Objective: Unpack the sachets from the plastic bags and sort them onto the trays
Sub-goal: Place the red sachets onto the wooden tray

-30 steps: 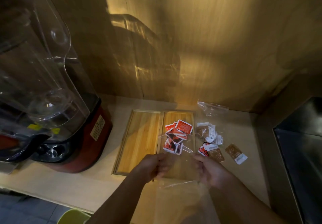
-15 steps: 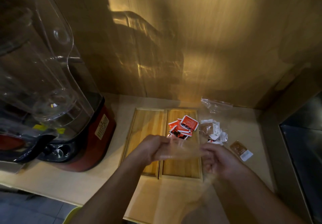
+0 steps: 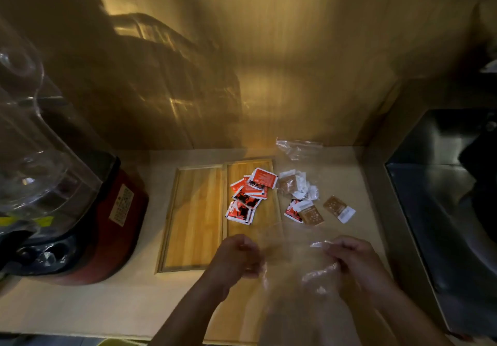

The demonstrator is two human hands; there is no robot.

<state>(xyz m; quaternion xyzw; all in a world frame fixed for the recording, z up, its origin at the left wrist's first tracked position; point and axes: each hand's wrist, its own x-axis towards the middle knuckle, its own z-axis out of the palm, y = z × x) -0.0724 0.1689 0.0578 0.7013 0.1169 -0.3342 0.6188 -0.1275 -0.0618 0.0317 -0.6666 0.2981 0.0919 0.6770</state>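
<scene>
Two wooden trays lie side by side on the counter. The left tray (image 3: 196,216) is bare. The right tray (image 3: 242,166) holds a heap of red sachets (image 3: 251,195). To its right on the counter lie brown and white sachets (image 3: 294,187), a red sachet under a brown one (image 3: 304,211), and a lone brown sachet (image 3: 339,208). My left hand (image 3: 238,255) and my right hand (image 3: 352,259) both grip a clear plastic bag (image 3: 293,259), stretched between them near the counter's front. The bag is blurred and looks empty.
A second crumpled clear bag (image 3: 298,148) lies by the back wall. A red blender (image 3: 80,219) with a clear jug stands at the left. A dark steel sink (image 3: 441,211) fills the right side. A wooden wall rises behind.
Both hands pulled the clear bag back toward me, off the red sachets, which stay heaped on the right tray. The hands then spread wider apart.
</scene>
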